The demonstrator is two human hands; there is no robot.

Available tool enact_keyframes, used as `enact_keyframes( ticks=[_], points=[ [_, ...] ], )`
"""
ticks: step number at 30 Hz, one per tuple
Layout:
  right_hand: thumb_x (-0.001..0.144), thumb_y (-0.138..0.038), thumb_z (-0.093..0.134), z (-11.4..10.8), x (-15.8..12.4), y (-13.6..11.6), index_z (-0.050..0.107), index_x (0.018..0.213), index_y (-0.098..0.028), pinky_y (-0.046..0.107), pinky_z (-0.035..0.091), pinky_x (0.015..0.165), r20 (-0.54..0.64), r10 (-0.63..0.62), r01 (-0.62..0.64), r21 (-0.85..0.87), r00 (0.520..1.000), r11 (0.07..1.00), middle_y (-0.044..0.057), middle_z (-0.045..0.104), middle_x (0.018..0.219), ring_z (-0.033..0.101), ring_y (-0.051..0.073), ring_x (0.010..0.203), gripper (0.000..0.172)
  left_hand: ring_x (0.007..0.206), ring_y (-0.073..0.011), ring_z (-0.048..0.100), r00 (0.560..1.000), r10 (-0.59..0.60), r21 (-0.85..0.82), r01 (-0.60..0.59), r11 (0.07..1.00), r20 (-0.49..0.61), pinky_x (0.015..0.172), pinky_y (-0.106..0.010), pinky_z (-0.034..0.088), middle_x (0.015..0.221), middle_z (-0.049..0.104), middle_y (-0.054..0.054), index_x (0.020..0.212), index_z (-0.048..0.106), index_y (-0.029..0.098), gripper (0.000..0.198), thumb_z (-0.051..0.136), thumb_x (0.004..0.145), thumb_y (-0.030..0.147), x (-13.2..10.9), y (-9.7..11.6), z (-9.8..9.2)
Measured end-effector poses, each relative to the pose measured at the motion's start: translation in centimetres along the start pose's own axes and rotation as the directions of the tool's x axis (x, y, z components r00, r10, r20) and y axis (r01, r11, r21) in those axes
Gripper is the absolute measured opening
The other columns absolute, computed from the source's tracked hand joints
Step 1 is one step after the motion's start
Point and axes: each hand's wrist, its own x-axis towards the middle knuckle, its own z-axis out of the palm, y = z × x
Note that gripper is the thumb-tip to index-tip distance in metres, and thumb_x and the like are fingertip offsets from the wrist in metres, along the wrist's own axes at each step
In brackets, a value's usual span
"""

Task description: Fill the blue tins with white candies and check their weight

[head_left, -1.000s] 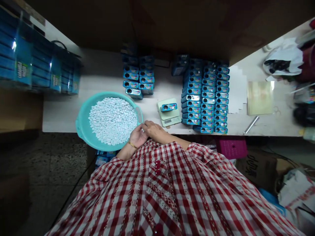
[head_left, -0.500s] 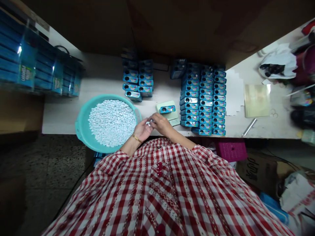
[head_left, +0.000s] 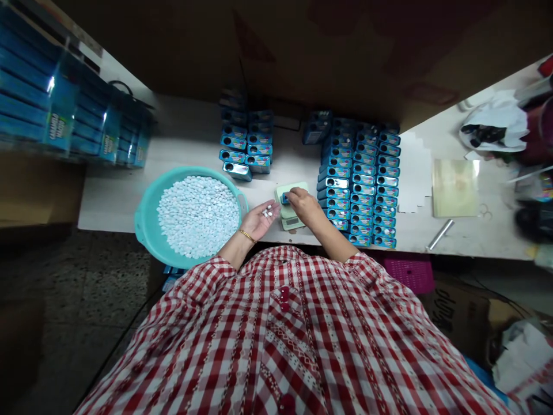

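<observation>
My left hand (head_left: 256, 223) lies palm up beside the tub's right rim, with several small white candies (head_left: 268, 211) cupped in it. Over a small blue tin (head_left: 284, 198) my right hand (head_left: 304, 206) bends down, fingertips pinched together at the tin's top. Whatever those fingers hold is hidden, and most of the tin is covered too. Under the tin is a pale green scale (head_left: 285, 222) with a small display at its near end. To the left, a turquoise tub (head_left: 141, 223) is filled with white candies (head_left: 199, 216).
Rows of blue tins (head_left: 363, 188) stand upright right of the scale. A smaller group of tins (head_left: 247, 151) is behind it. Plastic-wrapped blue packs (head_left: 56, 109) are at far left. A shiny metal tube (head_left: 440, 234) lies near the right front edge. A large cardboard panel (head_left: 276, 52) overhangs the back.
My right hand has left my left palm and moved right and up onto the tin on the scale. The left palm has opened out, showing the candies. The view has shifted slightly.
</observation>
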Motion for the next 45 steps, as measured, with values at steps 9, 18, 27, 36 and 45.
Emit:
enact_keyframes(
  ticks=[9, 18, 27, 36, 45],
  points=[
    [0.090, -0.017, 0.041, 0.5, -1.8, 2.9, 0.064, 0.103, -0.014, 0.033, 0.041, 0.085, -0.182, 0.077, -0.070, 0.047, 0.980, 0.996, 0.012, 0.062, 0.101, 0.052, 0.022, 0.095, 0.027, 0.078, -0.0152, 0.067, 0.998, 0.003, -0.003, -0.004, 1.000, -0.055, 0.071, -0.022, 0.055, 0.074, 0.067, -0.011, 0.098, 0.063, 0.003, 0.022, 0.047, 0.083, 0.003, -0.9, 0.6, -1.6],
    [0.092, -0.017, 0.038, 1.0, -1.2, -1.7, 0.061, 0.110, -0.015, 0.031, 0.043, 0.086, -0.133, 0.012, 0.002, 0.106, 0.991, 0.994, 0.011, 0.059, 0.112, 0.051, 0.020, 0.102, 0.029, 0.077, -0.0155, 0.066, 1.000, -0.026, 0.028, 0.025, 0.999, 0.017, 0.071, -0.024, 0.053, 0.078, 0.067, -0.012, 0.090, 0.063, 0.003, 0.020, 0.045, 0.084, 0.006, -2.0, 0.1, -2.2],
    [0.090, -0.011, 0.039, 3.4, -4.5, -9.5, 0.057, 0.106, -0.011, 0.032, 0.047, 0.075, 0.127, -0.287, 0.292, -0.027, 0.950, 0.956, 0.012, 0.055, 0.104, 0.048, 0.021, 0.096, 0.024, 0.061, -0.0101, 0.061, 0.984, -0.180, 0.015, 0.180, 0.984, -0.015, 0.063, -0.020, 0.051, 0.070, 0.065, -0.004, 0.095, 0.061, 0.010, 0.034, 0.030, 0.094, 0.024, -2.9, -1.4, -5.8],
    [0.088, -0.012, 0.045, 4.9, -3.8, -9.1, 0.055, 0.104, -0.011, 0.030, 0.045, 0.078, 0.086, -0.340, 0.333, 0.083, 0.937, 0.939, 0.010, 0.054, 0.101, 0.048, 0.019, 0.095, 0.018, 0.062, -0.0104, 0.061, 0.983, -0.184, 0.066, 0.185, 0.981, -0.012, 0.068, -0.022, 0.052, 0.067, 0.063, -0.003, 0.083, 0.060, 0.012, 0.036, 0.027, 0.095, 0.024, -3.5, -0.9, -6.3],
    [0.088, -0.025, 0.051, 3.4, -3.8, -6.2, 0.058, 0.110, -0.015, 0.030, 0.044, 0.086, -0.153, -0.114, 0.164, 0.367, 0.982, 0.916, 0.010, 0.060, 0.104, 0.054, 0.017, 0.098, 0.025, 0.065, -0.0106, 0.061, 0.992, 0.019, 0.239, -0.048, 0.970, 0.123, 0.062, -0.020, 0.050, 0.070, 0.065, -0.004, 0.079, 0.062, 0.010, 0.014, 0.050, 0.079, 0.004, -3.0, 0.2, -3.4]
  ],
)
